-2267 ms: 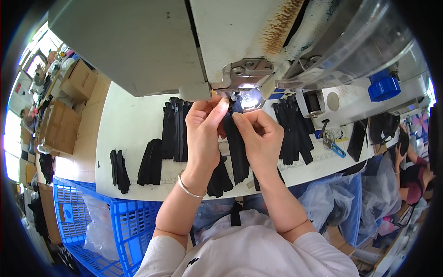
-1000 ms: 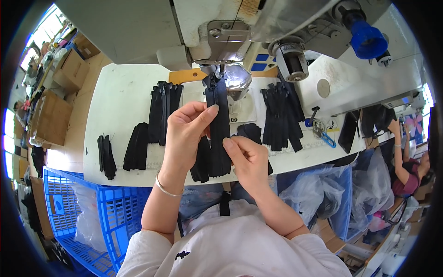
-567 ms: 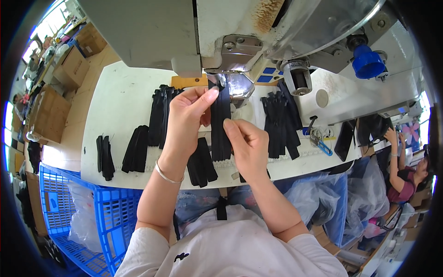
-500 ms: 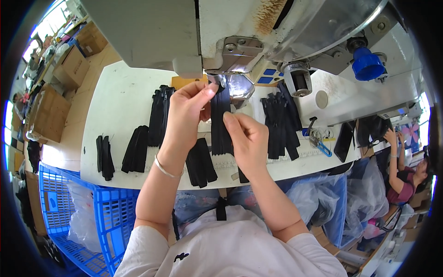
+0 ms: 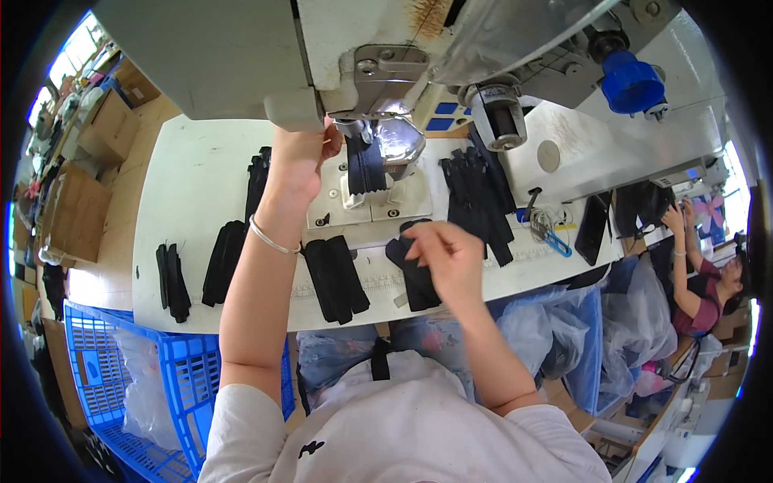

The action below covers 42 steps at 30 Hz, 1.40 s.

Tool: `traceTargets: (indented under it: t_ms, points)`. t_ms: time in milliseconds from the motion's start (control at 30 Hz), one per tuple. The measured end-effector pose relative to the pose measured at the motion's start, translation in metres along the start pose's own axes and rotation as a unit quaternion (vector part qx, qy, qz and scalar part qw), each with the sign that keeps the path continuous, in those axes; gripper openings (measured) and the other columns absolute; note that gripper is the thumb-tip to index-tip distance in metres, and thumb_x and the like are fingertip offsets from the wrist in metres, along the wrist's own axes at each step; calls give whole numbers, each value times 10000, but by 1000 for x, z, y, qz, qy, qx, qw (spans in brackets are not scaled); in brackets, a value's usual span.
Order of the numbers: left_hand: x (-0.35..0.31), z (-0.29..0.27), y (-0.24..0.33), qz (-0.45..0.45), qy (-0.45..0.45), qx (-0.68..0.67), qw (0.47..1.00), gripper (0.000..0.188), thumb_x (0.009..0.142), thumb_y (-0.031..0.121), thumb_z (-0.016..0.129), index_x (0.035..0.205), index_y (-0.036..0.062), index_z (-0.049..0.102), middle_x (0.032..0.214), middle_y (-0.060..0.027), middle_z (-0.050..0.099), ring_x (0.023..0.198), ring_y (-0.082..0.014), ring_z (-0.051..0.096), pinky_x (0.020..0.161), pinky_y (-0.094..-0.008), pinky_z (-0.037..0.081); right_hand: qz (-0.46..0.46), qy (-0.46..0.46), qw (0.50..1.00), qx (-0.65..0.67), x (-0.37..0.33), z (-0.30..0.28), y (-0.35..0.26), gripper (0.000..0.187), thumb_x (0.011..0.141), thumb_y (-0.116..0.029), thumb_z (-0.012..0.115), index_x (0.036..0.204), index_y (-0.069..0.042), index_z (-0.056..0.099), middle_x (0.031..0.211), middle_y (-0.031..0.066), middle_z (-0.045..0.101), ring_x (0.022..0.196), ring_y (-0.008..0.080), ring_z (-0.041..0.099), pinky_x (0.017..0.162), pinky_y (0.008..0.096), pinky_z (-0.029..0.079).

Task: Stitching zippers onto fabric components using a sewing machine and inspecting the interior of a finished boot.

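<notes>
Under the head of a sewing machine (image 5: 390,68) a black zipper (image 5: 366,169) hangs toward me from the needle area. My left hand (image 5: 302,157) reaches up beside it on the left, its fingers mostly hidden behind the machine head. Closer to me, my right hand (image 5: 452,259) hovers at a small stack of black zippers (image 5: 417,286), fingers loosely bent and apart; whether they touch the stack I cannot tell. Another zipper bundle (image 5: 336,279) lies just left of that stack.
More black zippers lie at left (image 5: 224,262) and in a larger pile at right (image 5: 477,193). Blue-handled snips (image 5: 555,241) and a dark phone (image 5: 594,229) rest at the table's right. A blue crate (image 5: 181,378) stands below left. At far right, another person (image 5: 704,294) raises both arms.
My right hand has let go of the zipper and moved down to the small stack. The left hand has gone farther in behind the machine head. The whole view has shifted slightly.
</notes>
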<state>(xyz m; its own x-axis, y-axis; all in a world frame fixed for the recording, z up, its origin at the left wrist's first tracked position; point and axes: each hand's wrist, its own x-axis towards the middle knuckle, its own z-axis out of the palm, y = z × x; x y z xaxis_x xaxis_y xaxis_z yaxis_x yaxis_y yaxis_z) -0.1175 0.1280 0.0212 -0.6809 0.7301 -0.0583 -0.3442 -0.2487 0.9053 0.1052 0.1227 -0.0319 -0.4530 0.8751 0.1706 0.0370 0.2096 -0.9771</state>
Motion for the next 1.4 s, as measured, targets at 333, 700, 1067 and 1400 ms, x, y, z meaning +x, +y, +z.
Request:
traceTargets:
  t_ms: [333,700,1067,1400]
  points:
    - [-16,-45,13,84,-11,74,994,124,890,136,618,847,20,612,596,-1,530,466,-75,456,464,-205,348,-77,92,861,-494,52,-63,53,435,810,-130,640,1222,-102,504,997,125,556,889,319,584,753,426,474]
    - [-56,-79,-22,192,107,607,764,300,818,250,687,978,10,605,867,-111,588,725,-227,577,676,-346,470,-187,213,924,-257,43,-67,8,216,804,-79,693,992,-9,612,790,84,554,679,177,545,629,302,441]
    - [-185,-30,-52,-151,-186,97,966,151,852,92,691,835,-9,581,732,-26,613,593,-49,547,553,-201,471,-36,-102,979,-174,-73,-21,-21,228,700,-149,772,670,-28,582,606,76,525,514,212,498,489,301,367]
    - [-174,-35,-37,50,-294,329,896,266,793,87,717,1013,-29,623,869,-50,601,765,-100,554,709,-251,467,124,-108,985,-58,-85,-23,-10,65,819,-23,668,835,20,623,768,6,631,668,50,529,558,213,416]
